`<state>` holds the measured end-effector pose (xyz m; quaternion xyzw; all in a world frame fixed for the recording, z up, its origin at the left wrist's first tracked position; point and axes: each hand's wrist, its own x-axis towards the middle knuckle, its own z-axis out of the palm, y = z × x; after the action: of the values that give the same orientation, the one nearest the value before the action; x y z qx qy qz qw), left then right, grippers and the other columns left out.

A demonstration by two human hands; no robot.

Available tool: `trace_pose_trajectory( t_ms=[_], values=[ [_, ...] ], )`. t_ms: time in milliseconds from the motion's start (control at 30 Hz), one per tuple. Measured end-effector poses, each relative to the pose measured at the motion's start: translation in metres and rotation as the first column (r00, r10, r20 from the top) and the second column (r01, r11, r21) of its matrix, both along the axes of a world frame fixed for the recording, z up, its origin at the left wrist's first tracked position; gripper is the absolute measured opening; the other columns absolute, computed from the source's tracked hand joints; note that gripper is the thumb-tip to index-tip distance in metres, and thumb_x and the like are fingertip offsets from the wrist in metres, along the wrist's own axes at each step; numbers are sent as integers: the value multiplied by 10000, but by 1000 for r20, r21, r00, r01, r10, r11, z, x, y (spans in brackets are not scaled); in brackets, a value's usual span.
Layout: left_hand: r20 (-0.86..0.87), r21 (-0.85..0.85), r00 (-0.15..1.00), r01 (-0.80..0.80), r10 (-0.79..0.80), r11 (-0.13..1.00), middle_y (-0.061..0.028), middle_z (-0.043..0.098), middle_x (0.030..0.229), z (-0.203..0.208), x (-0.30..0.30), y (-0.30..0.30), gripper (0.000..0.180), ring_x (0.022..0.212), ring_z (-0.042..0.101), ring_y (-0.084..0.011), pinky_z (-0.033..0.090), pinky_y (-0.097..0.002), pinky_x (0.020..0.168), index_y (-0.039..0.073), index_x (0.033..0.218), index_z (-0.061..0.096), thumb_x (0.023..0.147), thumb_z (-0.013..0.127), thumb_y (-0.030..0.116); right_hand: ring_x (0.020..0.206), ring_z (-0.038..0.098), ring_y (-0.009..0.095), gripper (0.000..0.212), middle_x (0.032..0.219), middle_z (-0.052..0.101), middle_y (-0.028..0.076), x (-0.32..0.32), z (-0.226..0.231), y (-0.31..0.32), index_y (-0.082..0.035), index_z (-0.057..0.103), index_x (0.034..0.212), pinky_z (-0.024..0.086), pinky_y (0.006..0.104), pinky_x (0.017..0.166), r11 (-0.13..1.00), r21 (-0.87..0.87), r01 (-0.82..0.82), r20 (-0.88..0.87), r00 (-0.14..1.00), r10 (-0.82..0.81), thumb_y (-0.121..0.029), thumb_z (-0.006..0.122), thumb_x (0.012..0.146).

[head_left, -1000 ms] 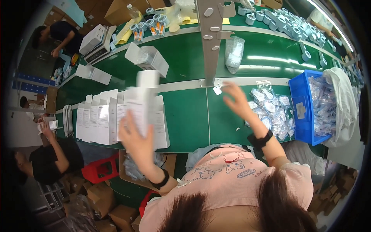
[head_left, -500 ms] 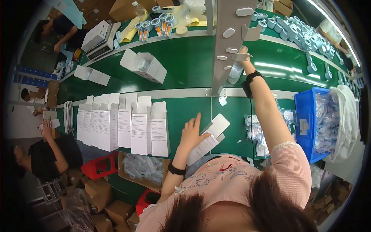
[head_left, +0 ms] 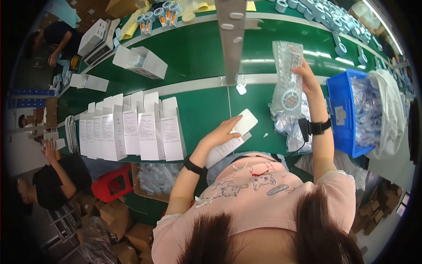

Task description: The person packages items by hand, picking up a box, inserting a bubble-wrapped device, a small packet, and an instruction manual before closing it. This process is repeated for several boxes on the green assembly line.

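Observation:
My right hand (head_left: 307,78) is closed around a clear bubble-wrap package (head_left: 288,72), held up over the near edge of the green conveyor. Through the wrap shows a pale, long object with a round grille at its lower end, like a small handheld fan. My left hand (head_left: 222,132) grips a white carton (head_left: 225,148) tilted in front of my body, its fingers and thumb at the carton's upper end. The carton's top flap (head_left: 246,123) stands open beyond my fingers. Its lower end lies against my clothes.
Several open white cartons (head_left: 149,136) stand in a row at left. A blue bin (head_left: 340,114) of bagged parts is at right, beside a pile of bagged pieces (head_left: 299,136). A metal post (head_left: 231,48) rises mid-view. Another open carton (head_left: 151,64) sits on the conveyor (head_left: 193,53).
From behind the metal post, my right hand has come right and nearer with the bubble-wrap package. My left hand has moved from spread fingers onto the carton's open end. The view has shifted.

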<state>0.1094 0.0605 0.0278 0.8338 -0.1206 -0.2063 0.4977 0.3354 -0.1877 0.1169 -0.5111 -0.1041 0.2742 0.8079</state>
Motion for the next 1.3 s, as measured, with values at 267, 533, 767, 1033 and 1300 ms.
trace_pose_trajectory(
  t_ms=[267,533,767,1033,1300],
  values=[
    [230,-176,921,-279,315,944,-197,343,1247,63,17,1,586,1094,390,-337,349,-371,937,53,1166,377,693,705,161,1015,530,217,629,1172,479,137,-87,7,-34,-38,350,1276,456,351,851,947,282,154,-30,988,-151,-134,599,706],
    [605,-13,695,-479,389,878,-218,334,1240,78,34,-42,732,1077,391,-342,361,-388,919,57,1098,406,518,824,211,949,530,228,448,1096,480,112,-99,36,41,-50,428,1128,453,346,815,658,483,578,-474,804,-358,-151,627,739],
    [481,-236,514,-704,710,670,-238,417,1196,57,33,-69,716,1030,456,-395,372,-428,901,26,1009,336,539,828,250,1064,463,243,397,1201,426,125,-111,15,73,-46,451,1085,393,357,871,575,158,803,309,513,-801,-104,639,740],
    [308,-276,454,-799,836,535,-245,451,1146,46,16,-75,736,936,530,-343,428,-378,783,58,965,290,524,857,219,1111,427,339,429,1216,425,141,-131,14,59,-56,511,1092,331,390,949,732,-209,648,976,181,118,-149,671,705],
    [608,-442,249,-683,754,582,-270,347,1239,43,0,-49,663,1117,416,-374,358,-414,913,47,985,310,586,823,177,1018,490,295,348,1062,557,120,-72,-55,-26,-70,576,1051,367,430,893,281,-487,827,872,443,209,-183,630,726]
  ],
)
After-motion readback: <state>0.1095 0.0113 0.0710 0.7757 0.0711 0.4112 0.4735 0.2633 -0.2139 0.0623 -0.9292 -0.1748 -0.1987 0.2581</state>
